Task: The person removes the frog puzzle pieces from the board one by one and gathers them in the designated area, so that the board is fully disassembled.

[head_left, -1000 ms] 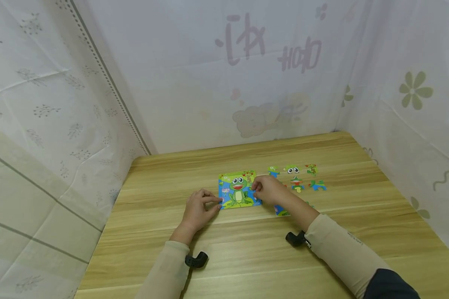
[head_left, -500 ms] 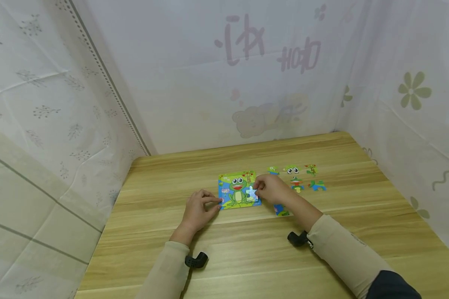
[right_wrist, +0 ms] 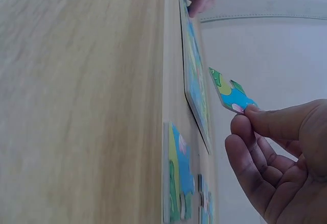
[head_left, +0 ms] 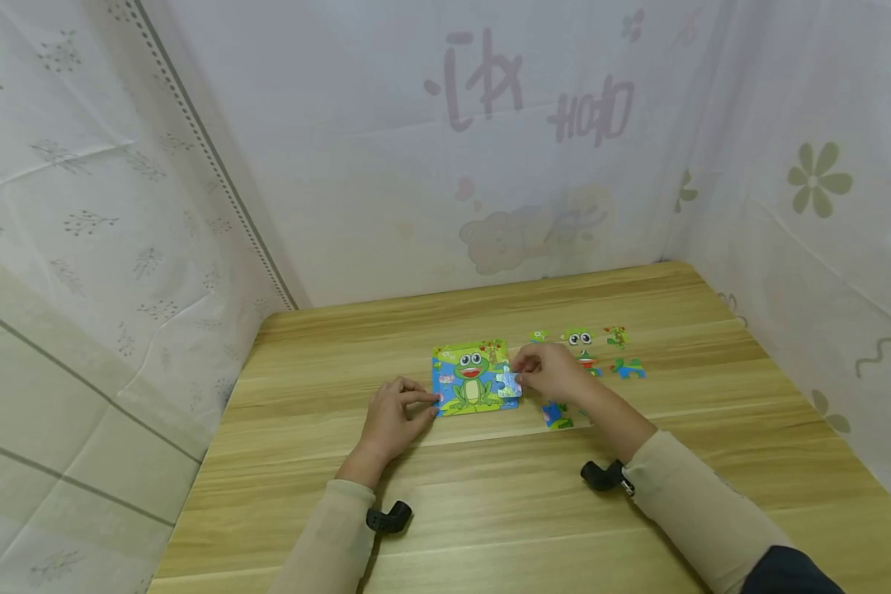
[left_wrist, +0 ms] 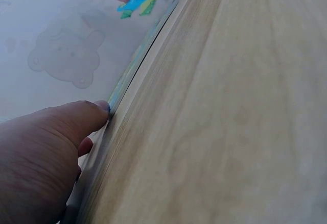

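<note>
A frog picture puzzle board point(head_left: 472, 378) lies flat on the wooden table. At its lower left corner my left hand point(head_left: 390, 419) touches the edge with outstretched thumb and index finger; the thumb point(left_wrist: 84, 114) also shows against the edge in the left wrist view. Over the board's right side, my right hand point(head_left: 553, 375) pinches a puzzle piece point(head_left: 508, 383) between thumb and fingertips. The right wrist view shows this piece point(right_wrist: 230, 94) raised and tilted, apart from the board, its printed face blue and green with a pink patch.
Several loose puzzle pieces lie right of the board, among them an eyes piece point(head_left: 580, 337), a tree piece point(head_left: 616, 335), a blue-green piece point(head_left: 629, 368) and a nearer corner piece point(head_left: 557, 415). My right hand partly covers this group. Printed curtains point(head_left: 386, 165) surround the table.
My right hand has shifted slightly right with the puzzle piece, drawing it toward the board's right edge. The piece now shows more plainly than a second ago. My left hand stays in place.
</note>
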`<state>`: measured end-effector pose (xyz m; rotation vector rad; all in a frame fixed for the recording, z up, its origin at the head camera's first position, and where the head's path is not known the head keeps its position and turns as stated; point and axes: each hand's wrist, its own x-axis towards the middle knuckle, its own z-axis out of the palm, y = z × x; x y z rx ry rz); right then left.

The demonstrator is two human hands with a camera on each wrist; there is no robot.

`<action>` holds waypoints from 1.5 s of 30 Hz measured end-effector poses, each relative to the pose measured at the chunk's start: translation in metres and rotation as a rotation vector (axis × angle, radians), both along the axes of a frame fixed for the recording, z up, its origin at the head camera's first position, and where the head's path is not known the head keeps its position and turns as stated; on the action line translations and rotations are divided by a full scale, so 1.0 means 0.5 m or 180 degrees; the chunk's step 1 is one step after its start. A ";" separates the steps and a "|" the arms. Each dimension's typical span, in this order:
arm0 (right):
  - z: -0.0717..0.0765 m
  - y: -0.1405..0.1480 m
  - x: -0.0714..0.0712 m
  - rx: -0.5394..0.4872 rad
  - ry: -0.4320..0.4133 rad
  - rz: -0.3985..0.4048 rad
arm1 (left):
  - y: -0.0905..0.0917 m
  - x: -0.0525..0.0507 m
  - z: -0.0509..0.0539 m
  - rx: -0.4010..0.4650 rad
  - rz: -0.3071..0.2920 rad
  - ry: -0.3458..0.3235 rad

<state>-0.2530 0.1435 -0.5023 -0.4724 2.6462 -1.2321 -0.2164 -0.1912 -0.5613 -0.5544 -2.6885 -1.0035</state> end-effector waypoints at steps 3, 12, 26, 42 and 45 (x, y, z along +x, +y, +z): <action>0.003 0.008 0.003 -0.0041 0.0002 -0.0023 | -0.001 -0.001 0.000 0.0005 0.0007 -0.0014; -0.003 0.044 0.012 -0.0171 0.0031 -0.0043 | -0.001 -0.001 0.001 -0.0018 0.0048 -0.0093; -0.005 0.133 0.038 -0.0503 -0.0191 -0.0216 | 0.000 0.000 0.001 -0.0027 0.0063 -0.0119; -0.012 0.275 0.070 -0.0208 -0.0107 -0.0565 | -0.001 -0.002 -0.001 -0.0032 0.0075 -0.0106; -0.013 0.299 0.080 -0.0125 -0.0096 -0.0590 | -0.001 -0.001 -0.002 -0.0036 0.0073 -0.0111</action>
